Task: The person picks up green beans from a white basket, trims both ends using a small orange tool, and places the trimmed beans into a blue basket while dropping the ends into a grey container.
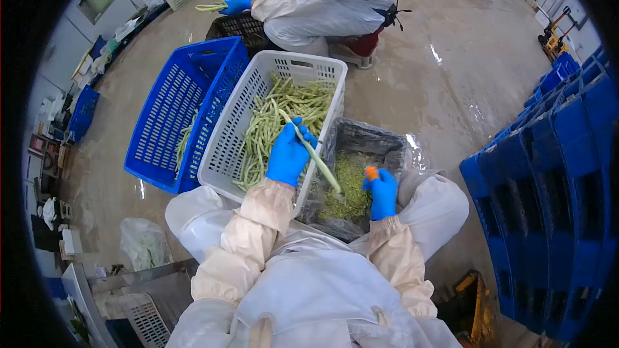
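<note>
My left hand [290, 151], in a blue glove, is closed around a long pale green vegetable stalk [326, 170]. The stalk slants down to the right, its lower end over a dark, plastic-lined bin [380, 135] holding green shavings [348, 183]. At that bin's right side, my right hand [383, 194], also blue-gloved, grips an orange-handled tool [371, 173]; its blade cannot be made out clearly. Beneath and beyond my left hand stands a white perforated crate [222, 142] with many similar stalks [293, 103] lying in it. The tool and stalk appear apart.
Left of the white crate is a blue crate [167, 103] with some stalks inside. Ahead, a seated co-worker [329, 6] in white holds stalks over a dark crate [242, 29]. Stacked blue pallets [541, 200] rise at the right. A plastic bag [145, 241] lies on the wet floor.
</note>
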Motion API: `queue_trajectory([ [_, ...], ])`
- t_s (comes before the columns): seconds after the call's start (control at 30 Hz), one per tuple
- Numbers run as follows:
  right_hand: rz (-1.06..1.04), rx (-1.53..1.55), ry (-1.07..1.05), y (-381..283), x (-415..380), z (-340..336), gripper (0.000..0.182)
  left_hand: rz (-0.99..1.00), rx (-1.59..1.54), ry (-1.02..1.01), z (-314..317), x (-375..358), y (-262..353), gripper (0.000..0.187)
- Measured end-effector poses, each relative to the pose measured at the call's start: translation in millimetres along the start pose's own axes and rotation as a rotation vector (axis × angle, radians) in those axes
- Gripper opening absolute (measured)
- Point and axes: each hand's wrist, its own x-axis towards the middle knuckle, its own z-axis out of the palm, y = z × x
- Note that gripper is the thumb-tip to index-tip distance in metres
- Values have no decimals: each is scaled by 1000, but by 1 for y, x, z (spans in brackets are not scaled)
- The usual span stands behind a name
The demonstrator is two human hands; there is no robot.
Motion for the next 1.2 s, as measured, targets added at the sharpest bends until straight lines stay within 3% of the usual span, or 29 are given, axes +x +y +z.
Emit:
queue_trajectory([
  [0.03, -73, -169, -166, -2, -2, 3, 21, -9, -122, -14, 1, 3, 5, 28],
  [0.07, -74, -169, -169, -2, -6, 5, 21, 9, -142, -4, 0, 5, 6, 30],
  [0.13, 256, 195, -499, -26, -28, 25, 30, 43, -137, -2, 2, 6, 10, 30],
  [0.23, 280, 283, -671, -32, -33, 35, 36, 93, -133, 3, 2, 6, 14, 31],
  [0.43, 455, 433, -747, -29, -43, 43, 31, 111, -162, -33, 5, 4, 10, 33],
  [0.6, 436, 468, -744, -14, -38, 40, 24, 81, -213, -132, 7, 1, 9, 34],
  [0.67, 406, 467, -771, -9, -36, 39, 21, 38, -91, 2, 16, -5, 6, 36],
  [0.7, 375, 442, -724, -9, -37, 40, 21, 41, -90, 4, 13, -7, 2, 36],
  [0.77, 345, 419, -677, -8, -38, 43, 22, 20, 216, -38, 5, -11, -9, 32],
  [1.07, 321, 413, -617, -4, -40, 48, 19, 86, -29, -12, -3, -12, -17, 25],
  [1.17, 264, 234, -477, 5, -39, 54, 16, 97, 112, -34, 0, -15, -19, 24],
  [1.2, 108, -1, -456, 14, -36, 56, 16, 97, 248, -53, 4, -17, -20, 23],
])
